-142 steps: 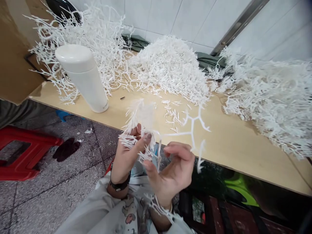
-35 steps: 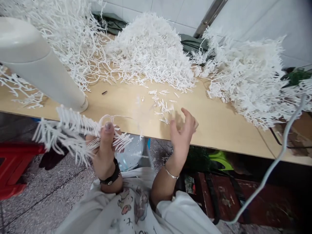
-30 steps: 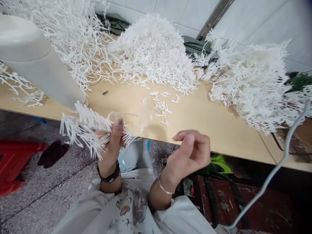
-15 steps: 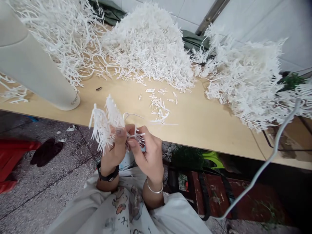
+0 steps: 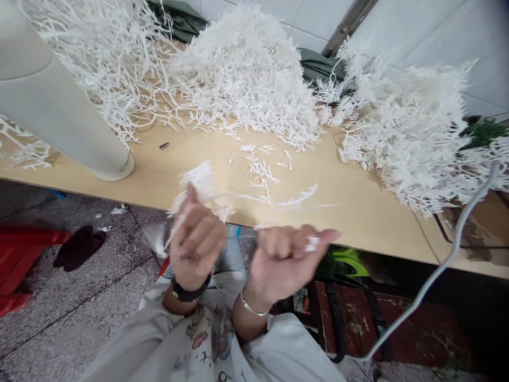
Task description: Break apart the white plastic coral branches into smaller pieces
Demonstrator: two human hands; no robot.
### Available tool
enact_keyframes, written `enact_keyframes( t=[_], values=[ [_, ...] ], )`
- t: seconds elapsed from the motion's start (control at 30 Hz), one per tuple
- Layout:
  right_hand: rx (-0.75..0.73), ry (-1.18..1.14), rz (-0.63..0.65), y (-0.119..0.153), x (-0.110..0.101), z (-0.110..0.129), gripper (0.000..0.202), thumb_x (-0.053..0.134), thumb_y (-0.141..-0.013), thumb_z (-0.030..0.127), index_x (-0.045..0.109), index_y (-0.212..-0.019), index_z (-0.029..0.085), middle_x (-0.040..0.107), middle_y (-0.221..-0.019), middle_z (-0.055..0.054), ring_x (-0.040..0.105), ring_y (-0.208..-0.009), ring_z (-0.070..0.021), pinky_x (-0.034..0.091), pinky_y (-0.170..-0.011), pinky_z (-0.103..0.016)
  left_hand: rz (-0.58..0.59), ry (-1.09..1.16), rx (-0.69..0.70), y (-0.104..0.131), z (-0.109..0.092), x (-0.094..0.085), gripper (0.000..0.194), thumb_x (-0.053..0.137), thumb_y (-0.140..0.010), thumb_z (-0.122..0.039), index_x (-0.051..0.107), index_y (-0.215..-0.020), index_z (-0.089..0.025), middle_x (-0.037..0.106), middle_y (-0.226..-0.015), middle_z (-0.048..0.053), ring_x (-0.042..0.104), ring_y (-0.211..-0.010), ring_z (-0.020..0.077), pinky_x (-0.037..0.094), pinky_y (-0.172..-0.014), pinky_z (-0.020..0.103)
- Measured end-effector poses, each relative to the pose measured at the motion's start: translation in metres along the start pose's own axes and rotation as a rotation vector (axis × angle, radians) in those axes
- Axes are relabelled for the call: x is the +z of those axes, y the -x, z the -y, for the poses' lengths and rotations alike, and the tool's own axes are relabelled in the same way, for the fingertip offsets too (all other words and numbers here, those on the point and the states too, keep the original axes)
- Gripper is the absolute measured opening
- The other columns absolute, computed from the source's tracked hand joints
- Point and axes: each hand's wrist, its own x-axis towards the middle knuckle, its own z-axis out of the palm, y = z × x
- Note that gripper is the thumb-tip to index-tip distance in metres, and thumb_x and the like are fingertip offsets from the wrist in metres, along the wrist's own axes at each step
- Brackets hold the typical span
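Observation:
My left hand (image 5: 199, 239) is closed, blurred by motion, round white branched plastic sprigs (image 5: 201, 180) that stick out above its fingers. To its right, my right hand (image 5: 284, 254) is a closed fist at the table's front edge, with a small white bit (image 5: 312, 243) near its thumb; what else it grips is too blurred to tell. A thin white stem (image 5: 296, 202) stretches over the table in front of the hands. Small loose white pieces (image 5: 260, 172) lie scattered on the wooden table (image 5: 338, 196) beyond them.
A large heap of white pieces (image 5: 246, 74) stands at the back, with branched heaps at the left (image 5: 99, 63) and right (image 5: 409, 116). A pale bottle (image 5: 75, 111) stands at the left. A grey cord (image 5: 429, 276) hangs at the right. Red stool (image 5: 24, 260) lower left.
My hands have moved apart, the right one further to the right. The thin stem shows farther right above the table, and the sprigs at my left hand have shifted right.

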Motion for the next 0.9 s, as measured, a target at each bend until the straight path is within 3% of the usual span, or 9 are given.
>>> enact_keyframes(
  t=[0.1, 0.17, 0.3, 0.37, 0.43, 0.57, 0.67, 0.8, 0.9],
  values=[
    [-0.045, -0.243, -0.083, -0.012, -0.02, 0.012, 0.043, 0.007, -0.1, 0.027, 0.018, -0.059, 0.02, 0.007, -0.045, 0.008, 0.001, -0.034, -0.0058, 0.012, -0.03, -0.017, -0.049, 0.102, 0.222, -0.008, -0.01, -0.011, 0.069, 0.063, -0.082, -0.047, 0.009, -0.049, -0.018, 0.003, -0.029, -0.011, -0.001, -0.021, 0.0015, 0.006, -0.022, 0.019],
    [-0.096, -0.236, -0.186, -0.015, -0.031, 0.015, 0.044, 0.011, -0.1, 0.028, 0.022, -0.058, 0.02, 0.009, -0.046, 0.008, 0.003, -0.034, -0.0053, 0.012, -0.031, -0.017, -0.047, 0.08, 0.25, -0.008, -0.017, -0.009, 0.068, 0.059, -0.085, -0.048, 0.014, -0.045, -0.018, 0.009, -0.031, -0.009, 0.007, -0.023, 0.0021, 0.008, -0.024, 0.02],
    [-0.218, 0.272, -0.437, -0.023, -0.039, -0.008, 0.02, 0.047, -0.09, 0.026, 0.047, -0.071, 0.02, 0.039, -0.061, 0.005, 0.04, -0.05, -0.0068, 0.037, -0.049, -0.021, -0.194, -0.102, 0.189, 0.001, -0.017, 0.005, 0.064, 0.057, -0.086, -0.05, 0.029, -0.039, -0.018, 0.022, -0.032, -0.005, 0.025, -0.029, 0.0028, 0.016, -0.031, 0.022],
    [-0.097, 0.622, -0.27, -0.027, -0.038, -0.023, 0.006, 0.058, -0.081, 0.021, 0.054, -0.085, 0.022, 0.053, -0.083, 0.0, 0.054, -0.083, -0.0147, 0.045, -0.077, -0.032, -0.31, -0.208, 0.173, 0.004, -0.01, 0.007, 0.055, 0.059, -0.084, -0.053, 0.041, -0.044, -0.019, 0.029, -0.034, -0.005, 0.031, -0.031, 0.0046, 0.019, -0.032, 0.023],
    [-0.005, 0.766, -0.149, -0.026, -0.034, -0.031, 0.015, 0.059, -0.081, 0.023, 0.055, -0.095, 0.022, 0.056, -0.098, -0.004, 0.052, -0.104, -0.0204, 0.041, -0.09, -0.04, -0.372, -0.315, 0.19, 0.004, -0.003, 0.004, 0.048, 0.059, -0.083, -0.055, 0.048, -0.051, -0.02, 0.033, -0.035, -0.006, 0.033, -0.031, 0.0055, 0.022, -0.031, 0.022],
    [-0.175, 0.497, -0.155, -0.008, -0.016, -0.017, 0.018, 0.053, -0.088, 0.039, 0.053, -0.095, 0.022, 0.054, -0.082, -0.003, 0.054, -0.078, -0.0163, 0.044, -0.071, -0.033, -0.36, -0.471, 0.256, -0.001, 0.006, -0.002, 0.047, 0.057, -0.083, -0.055, 0.046, -0.054, -0.02, 0.035, -0.04, -0.007, 0.032, -0.032, 0.0049, 0.025, -0.031, 0.02],
    [-0.103, 0.453, 0.264, 0.003, -0.005, -0.005, 0.034, 0.066, -0.077, 0.047, 0.053, -0.093, 0.021, 0.051, -0.074, 0.001, 0.049, -0.068, -0.0137, 0.042, -0.063, -0.028, -0.328, -0.476, 0.265, 0.0, 0.006, -0.003, 0.041, 0.06, -0.083, -0.051, 0.049, -0.058, -0.02, 0.039, -0.045, -0.006, 0.036, -0.037, 0.0057, 0.028, -0.034, 0.02],
    [-0.085, 0.498, 0.625, 0.008, 0.0, -0.008, 0.012, 0.056, -0.087, 0.024, 0.05, -0.077, 0.019, 0.052, -0.068, 0.001, 0.049, -0.063, -0.0106, 0.038, -0.058, -0.025, -0.24, -0.486, 0.249, 0.004, 0.004, -0.002, 0.036, 0.062, -0.082, -0.048, 0.054, -0.061, -0.02, 0.043, -0.048, -0.005, 0.039, -0.04, 0.0071, 0.032, -0.037, 0.021],
    [-0.134, 0.323, 0.578, 0.012, 0.004, -0.01, 0.024, 0.045, -0.09, 0.016, 0.048, -0.066, 0.018, 0.05, -0.059, 0.001, 0.046, -0.054, -0.0094, 0.034, -0.052, -0.025, -0.153, -0.498, 0.259, 0.008, 0.003, -0.004, 0.054, 0.051, -0.087, -0.054, 0.044, -0.045, -0.021, 0.037, -0.039, -0.004, 0.034, -0.034, 0.0078, 0.028, -0.035, 0.024]
  ],
)
